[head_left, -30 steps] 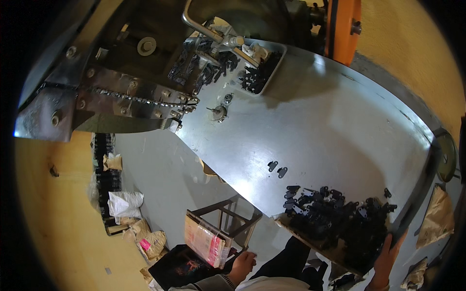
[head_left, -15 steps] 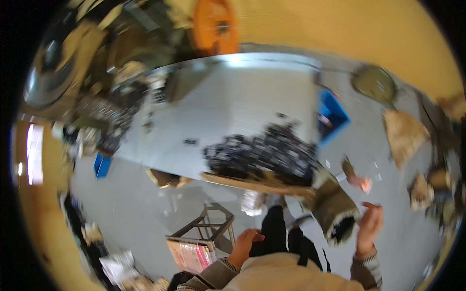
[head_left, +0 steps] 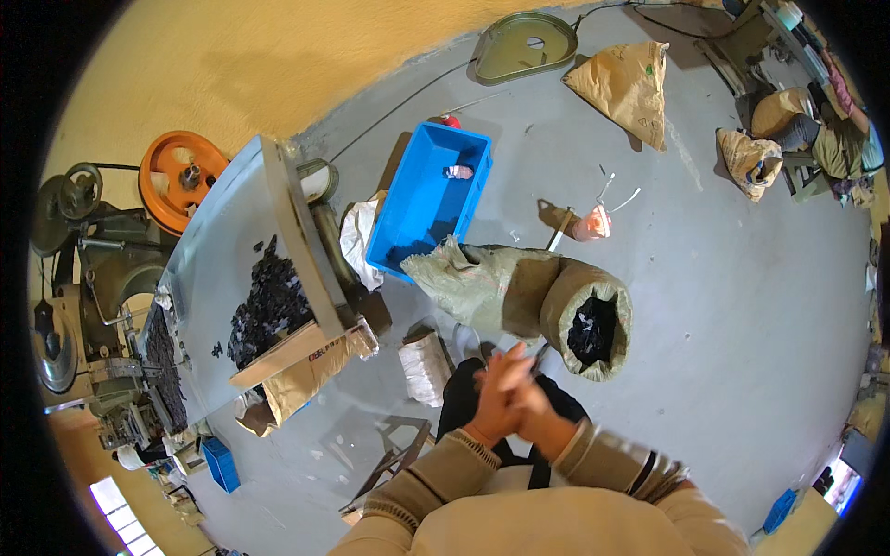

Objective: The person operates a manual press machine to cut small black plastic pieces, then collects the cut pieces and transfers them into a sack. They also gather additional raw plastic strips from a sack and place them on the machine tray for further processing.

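While left hand (head_left: 494, 410) and right hand (head_left: 549, 424) meet on near side of open sack (head_left: 564, 301), left fingers look extended, right's blurred; cannot tell whether anything sits between palms. Black pieces (head_left: 591, 332) inside sack's mouth. Blue crate (head_left: 422, 195) beyond sack, to its left. White bundle (head_left: 424, 369) left of sack. Bench (head_left: 199, 246) well left of sack, bearing black heap (head_left: 269, 310). Brown bag (head_left: 626, 88) on floor (head_left: 723, 306), well beyond sack.

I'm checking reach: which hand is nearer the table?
Left. The left hand is apart from the table, to its right in the picture; the right hand, blurred, is farther right, close against the left.
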{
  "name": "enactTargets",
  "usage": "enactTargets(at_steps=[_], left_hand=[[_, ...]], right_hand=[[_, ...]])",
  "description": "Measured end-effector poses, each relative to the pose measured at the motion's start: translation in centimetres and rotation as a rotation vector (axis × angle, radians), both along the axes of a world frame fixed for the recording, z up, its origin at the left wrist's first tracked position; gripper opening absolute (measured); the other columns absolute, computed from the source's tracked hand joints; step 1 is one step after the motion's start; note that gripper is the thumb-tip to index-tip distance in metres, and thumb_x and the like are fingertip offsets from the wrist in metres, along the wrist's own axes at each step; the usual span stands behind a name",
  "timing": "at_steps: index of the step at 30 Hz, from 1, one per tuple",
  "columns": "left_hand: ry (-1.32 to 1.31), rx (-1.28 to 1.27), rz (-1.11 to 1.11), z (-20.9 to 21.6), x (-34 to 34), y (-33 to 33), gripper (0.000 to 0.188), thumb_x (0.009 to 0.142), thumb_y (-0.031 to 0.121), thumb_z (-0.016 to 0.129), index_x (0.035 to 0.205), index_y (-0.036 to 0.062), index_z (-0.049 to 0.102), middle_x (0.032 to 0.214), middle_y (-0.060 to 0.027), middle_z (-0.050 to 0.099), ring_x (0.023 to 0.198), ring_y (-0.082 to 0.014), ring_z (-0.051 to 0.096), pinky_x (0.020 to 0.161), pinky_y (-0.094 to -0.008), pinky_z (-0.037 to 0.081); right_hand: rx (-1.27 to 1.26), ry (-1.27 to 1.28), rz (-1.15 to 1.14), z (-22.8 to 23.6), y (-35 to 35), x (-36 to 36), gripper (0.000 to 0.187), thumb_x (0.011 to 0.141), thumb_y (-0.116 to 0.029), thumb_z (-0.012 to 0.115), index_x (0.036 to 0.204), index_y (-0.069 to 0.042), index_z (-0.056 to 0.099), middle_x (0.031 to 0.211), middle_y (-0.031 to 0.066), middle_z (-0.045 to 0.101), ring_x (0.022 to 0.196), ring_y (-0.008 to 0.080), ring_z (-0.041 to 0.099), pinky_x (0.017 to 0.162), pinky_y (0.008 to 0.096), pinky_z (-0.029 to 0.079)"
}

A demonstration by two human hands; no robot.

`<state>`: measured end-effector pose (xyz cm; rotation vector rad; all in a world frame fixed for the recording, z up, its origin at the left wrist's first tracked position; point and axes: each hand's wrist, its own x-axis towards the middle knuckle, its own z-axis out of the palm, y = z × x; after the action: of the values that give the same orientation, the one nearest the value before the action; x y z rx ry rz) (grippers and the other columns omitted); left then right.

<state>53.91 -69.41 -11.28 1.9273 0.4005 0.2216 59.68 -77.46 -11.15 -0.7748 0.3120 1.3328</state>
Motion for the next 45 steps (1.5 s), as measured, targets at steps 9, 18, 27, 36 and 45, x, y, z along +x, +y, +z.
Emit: enactTargets(at_steps=[9, 18, 27, 36, 45], left_hand=[[0.718, 0.552, 0.5, -27.7, -3.7, 16.0, 0.056, 0.074, 0.037, 0.071, 0.114, 0.0023, 0.053, 0.125, -0.0233, 0.048, 0.116, -0.0395, 0.045, 0.098, -0.0469, 0.037], [1.042, 0.655, 0.746, -45.5, 2.7, 30.1, 0.095, 0.067, 0.055, 0.074, 0.142, 0.0121, 0.033, 0.143, -0.0212, 0.035, 0.129, -0.041, 0.035, 0.105, -0.0461, 0.032], [0.593, 0.006, 0.577, -45.6, 0.2, 25.4, 0.025, 0.08, 0.015, 0.058, 0.1, 0.0006, 0.065, 0.098, -0.0156, 0.067, 0.087, -0.0301, 0.064, 0.079, -0.0392, 0.049], [0.505, -0.411, 0.054, -38.8, -9.1, 7.4, 0.028, 0.074, 0.016, 0.05, 0.092, -0.0002, 0.064, 0.095, -0.0262, 0.062, 0.09, -0.0391, 0.059, 0.079, -0.0436, 0.047], [0.421, 0.347, 0.138, -37.8, 2.3, 21.3, 0.032, 0.09, 0.023, 0.055, 0.111, -0.0016, 0.055, 0.111, -0.0179, 0.055, 0.1, -0.0323, 0.054, 0.09, -0.0415, 0.042]], right_hand=[[-0.434, -0.134, 0.21, -9.6, -6.3, 1.2, 0.046, 0.098, -0.039, 0.041, 0.119, -0.001, 0.054, 0.115, 0.0124, 0.06, 0.11, 0.0217, 0.055, 0.095, 0.0365, 0.038], [-0.436, 0.157, 0.206, -23.8, -3.6, -5.5, 0.029, 0.098, -0.019, 0.045, 0.117, 0.001, 0.053, 0.109, 0.012, 0.062, 0.1, 0.0201, 0.058, 0.089, 0.0331, 0.044], [-0.478, 0.057, 0.195, -28.3, -0.9, -3.5, 0.032, 0.097, -0.025, 0.049, 0.117, -0.001, 0.054, 0.108, 0.012, 0.062, 0.102, 0.0215, 0.06, 0.087, 0.0349, 0.046], [-0.681, 0.072, 0.454, -40.6, 11.9, -0.1, 0.071, 0.078, -0.046, 0.07, 0.123, 0.005, 0.048, 0.114, 0.0151, 0.059, 0.097, 0.0305, 0.06, 0.078, 0.0416, 0.049], [-0.864, -0.444, 0.681, -42.4, 10.2, -4.0, 0.027, 0.077, -0.016, 0.057, 0.093, 0.004, 0.067, 0.094, 0.0265, 0.064, 0.092, 0.0426, 0.061, 0.08, 0.046, 0.049]])
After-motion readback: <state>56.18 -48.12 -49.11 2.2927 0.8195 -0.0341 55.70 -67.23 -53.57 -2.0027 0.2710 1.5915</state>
